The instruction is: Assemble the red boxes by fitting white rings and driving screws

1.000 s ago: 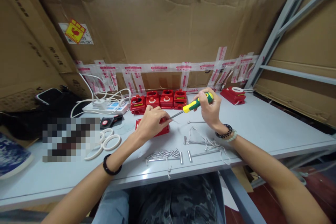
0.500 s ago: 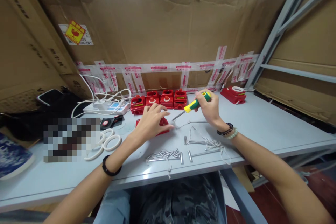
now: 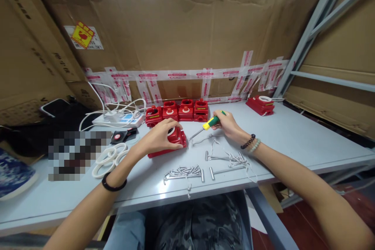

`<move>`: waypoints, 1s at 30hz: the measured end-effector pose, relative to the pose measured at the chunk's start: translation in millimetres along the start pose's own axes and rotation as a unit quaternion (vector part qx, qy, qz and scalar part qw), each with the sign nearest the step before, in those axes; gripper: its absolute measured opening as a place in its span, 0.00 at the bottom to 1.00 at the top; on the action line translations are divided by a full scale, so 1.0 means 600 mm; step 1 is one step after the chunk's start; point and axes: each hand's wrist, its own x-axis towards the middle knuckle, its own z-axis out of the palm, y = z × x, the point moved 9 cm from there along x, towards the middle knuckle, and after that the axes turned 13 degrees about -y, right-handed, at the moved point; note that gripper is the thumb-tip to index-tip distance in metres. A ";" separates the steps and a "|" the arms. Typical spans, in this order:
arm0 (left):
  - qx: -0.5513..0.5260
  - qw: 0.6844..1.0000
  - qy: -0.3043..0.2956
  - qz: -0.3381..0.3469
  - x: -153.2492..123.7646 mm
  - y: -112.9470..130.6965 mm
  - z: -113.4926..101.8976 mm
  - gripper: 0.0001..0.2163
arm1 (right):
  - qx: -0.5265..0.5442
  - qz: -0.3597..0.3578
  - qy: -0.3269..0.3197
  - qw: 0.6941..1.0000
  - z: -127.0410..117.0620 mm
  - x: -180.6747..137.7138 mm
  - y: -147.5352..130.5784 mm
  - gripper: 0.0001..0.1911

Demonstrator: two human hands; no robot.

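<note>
My left hand (image 3: 159, 136) is closed around a red housing (image 3: 177, 136) that lies on the table, with a white ring partly showing on its top. In my right hand (image 3: 230, 125) is a screwdriver (image 3: 211, 122) with a green and yellow handle. Its shaft points left and down, and the tip is close to the right end of the red housing; whether it touches I cannot tell. A thin metal rod with white cord (image 3: 202, 139) lies just under the screwdriver. Nearer me are a pile of small screws (image 3: 186, 171) and metal T-bars (image 3: 227, 170) with white cord.
Several red housings (image 3: 178, 110) stand in a row at the back, and another red housing (image 3: 260, 105) is at the back right. White rings (image 3: 107, 156), a power strip (image 3: 117, 119) and cables are on the left. Cardboard (image 3: 175, 31) walls the back.
My right hand has moved left and down with the screwdriver, toward the housing's right end. My left hand has shifted left and now grips the red housing, which shows more.
</note>
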 end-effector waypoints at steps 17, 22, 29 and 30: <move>-0.057 0.997 0.037 0.029 -0.007 0.008 -0.023 0.18 | 0.032 -0.009 -0.007 0.999 0.006 -0.006 -0.007 0.05; -0.056 0.997 0.039 0.026 -0.008 0.008 -0.024 0.18 | 0.033 -0.011 0.002 0.999 0.001 -0.004 -0.007 0.05; -0.052 0.997 0.042 0.030 -0.008 0.013 -0.027 0.18 | 0.035 -0.019 0.001 0.999 0.001 -0.003 -0.004 0.05; -0.051 0.997 0.042 0.032 -0.009 0.014 -0.027 0.18 | 0.035 -0.022 0.002 0.999 0.001 -0.003 -0.006 0.05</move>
